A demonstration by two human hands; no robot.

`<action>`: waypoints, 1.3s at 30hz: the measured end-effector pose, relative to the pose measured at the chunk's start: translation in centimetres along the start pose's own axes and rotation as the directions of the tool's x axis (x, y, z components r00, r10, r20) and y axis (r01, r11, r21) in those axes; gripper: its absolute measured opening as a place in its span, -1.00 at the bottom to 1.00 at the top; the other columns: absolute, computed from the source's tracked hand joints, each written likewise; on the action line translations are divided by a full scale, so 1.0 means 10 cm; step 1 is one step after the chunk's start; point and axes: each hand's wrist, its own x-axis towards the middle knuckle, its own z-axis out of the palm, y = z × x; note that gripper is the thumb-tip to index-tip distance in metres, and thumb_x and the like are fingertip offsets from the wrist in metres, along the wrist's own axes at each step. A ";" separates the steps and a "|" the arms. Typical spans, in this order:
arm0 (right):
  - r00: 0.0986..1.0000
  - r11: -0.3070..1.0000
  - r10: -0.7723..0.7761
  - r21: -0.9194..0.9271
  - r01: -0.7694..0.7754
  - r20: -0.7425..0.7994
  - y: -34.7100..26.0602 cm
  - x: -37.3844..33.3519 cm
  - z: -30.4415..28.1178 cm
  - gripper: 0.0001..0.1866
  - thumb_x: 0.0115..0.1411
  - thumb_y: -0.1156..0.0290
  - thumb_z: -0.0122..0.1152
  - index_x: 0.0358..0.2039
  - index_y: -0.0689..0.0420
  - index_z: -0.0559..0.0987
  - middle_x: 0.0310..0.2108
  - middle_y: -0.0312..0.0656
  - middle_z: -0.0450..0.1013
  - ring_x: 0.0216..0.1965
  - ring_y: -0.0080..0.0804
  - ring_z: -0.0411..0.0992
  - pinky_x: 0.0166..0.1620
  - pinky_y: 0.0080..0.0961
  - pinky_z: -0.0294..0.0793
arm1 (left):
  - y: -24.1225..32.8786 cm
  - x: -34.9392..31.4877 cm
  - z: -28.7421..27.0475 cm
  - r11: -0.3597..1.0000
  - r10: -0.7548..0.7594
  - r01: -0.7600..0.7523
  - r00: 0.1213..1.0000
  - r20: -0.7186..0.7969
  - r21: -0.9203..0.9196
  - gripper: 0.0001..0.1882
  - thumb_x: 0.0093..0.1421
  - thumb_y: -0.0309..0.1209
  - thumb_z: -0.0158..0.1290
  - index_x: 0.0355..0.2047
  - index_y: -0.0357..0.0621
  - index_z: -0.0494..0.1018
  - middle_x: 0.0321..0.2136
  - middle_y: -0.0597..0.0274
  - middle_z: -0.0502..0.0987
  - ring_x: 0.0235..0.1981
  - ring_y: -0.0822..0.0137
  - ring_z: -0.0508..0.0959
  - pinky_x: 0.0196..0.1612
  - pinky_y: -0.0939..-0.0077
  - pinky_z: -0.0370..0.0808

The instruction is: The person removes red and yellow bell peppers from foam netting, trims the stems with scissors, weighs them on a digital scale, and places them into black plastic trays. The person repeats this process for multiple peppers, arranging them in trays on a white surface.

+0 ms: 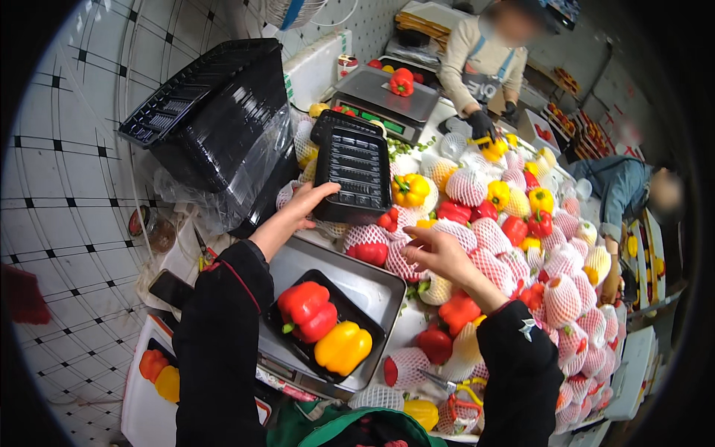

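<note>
My left hand [304,208] is at the near left corner of a black plastic tray [354,167], its fingers over the rim and its thumb lower down. That tray sits on a small stack of like trays, above the peppers. My right hand [445,257] hovers over the pepper pile with its fingers apart and nothing in them. Below my hands, a black tray [294,349] on the metal pan of a scale [387,287] holds a red bell pepper [306,311] and a yellow bell pepper [343,348].
A tall stack of black trays [216,127] in clear plastic stands left. Net-sleeved peppers [562,298] spread across the right. Scissors [462,384] lie near my right sleeve. Behind is a second scale [387,93] with a red pepper. A gloved co-worker [477,67] handles a yellow pepper; another person [614,190] leans in.
</note>
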 end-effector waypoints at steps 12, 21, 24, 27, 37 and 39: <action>0.954 0.507 0.301 0.848 -0.153 -0.008 0.49 0.86 0.53 -0.55 0.27 0.14 0.07 0.05 0.16 0.35 -0.03 -0.10 0.43 -0.13 -0.27 0.49 -0.05 -0.35 0.47 | -0.16 0.00 0.43 0.801 0.559 -0.461 0.804 -0.203 0.380 0.10 -0.16 -0.08 0.17 0.30 -0.30 -0.11 0.06 -0.51 0.18 0.07 -0.28 0.31 0.13 0.08 0.29; 0.957 0.477 0.250 0.879 0.014 -0.151 0.89 0.25 0.59 -0.65 0.27 0.24 0.01 -0.06 0.23 0.43 -0.12 -0.19 0.43 -0.15 -0.45 0.44 -0.27 -0.50 0.55 | 0.14 -0.53 1.01 0.538 0.726 -0.634 0.683 0.076 0.556 0.09 -0.13 -0.14 0.27 0.31 -0.18 -0.09 0.12 -0.58 0.03 0.13 -0.45 0.16 0.19 -0.01 0.21; 0.961 0.476 0.235 0.879 0.018 -0.147 0.88 0.26 0.60 -0.65 0.28 0.21 0.04 -0.08 0.22 0.42 -0.20 -0.20 0.45 -0.27 -0.45 0.48 -0.36 -0.57 0.53 | 0.11 -0.50 0.99 0.466 0.762 -0.634 0.642 0.084 0.617 0.08 -0.13 -0.10 0.27 0.30 -0.20 -0.06 0.11 -0.61 0.06 0.14 -0.46 0.18 0.20 0.01 0.21; 0.950 0.508 0.277 0.861 -0.019 -0.143 0.77 0.31 0.60 -0.61 0.26 0.15 0.12 -0.10 0.21 0.41 -0.32 -0.21 0.48 -0.53 -0.42 0.50 -0.51 -0.66 0.48 | 0.13 -0.35 0.78 0.526 0.748 -0.670 0.657 0.090 0.524 0.01 -0.13 -0.04 0.23 0.24 -0.32 0.07 0.03 -0.49 0.19 0.06 -0.32 0.30 0.13 0.10 0.30; 0.898 0.703 0.343 0.709 -0.050 -0.276 0.26 0.79 0.41 -0.44 0.30 0.02 -0.11 -0.13 0.40 0.40 -0.45 0.05 0.50 -0.54 -0.35 0.51 -0.45 -0.54 0.52 | 0.24 0.78 -0.19 0.753 0.529 -0.499 0.847 0.056 0.428 -0.35 0.23 0.14 -0.16 -0.10 -0.25 0.50 -0.11 -0.09 0.51 -0.10 -0.02 0.51 0.01 0.28 0.41; 0.894 0.701 0.367 0.708 -0.083 -0.259 0.20 0.83 0.38 -0.42 0.28 0.02 -0.09 -0.11 0.41 0.39 -0.44 0.06 0.50 -0.53 -0.31 0.52 -0.45 -0.52 0.55 | 0.16 0.83 -0.31 0.520 0.629 -0.391 0.777 -0.031 0.759 -0.54 0.19 -0.02 -0.03 -0.21 -0.19 0.54 -0.23 0.00 0.52 -0.18 -0.04 0.51 -0.01 0.26 0.43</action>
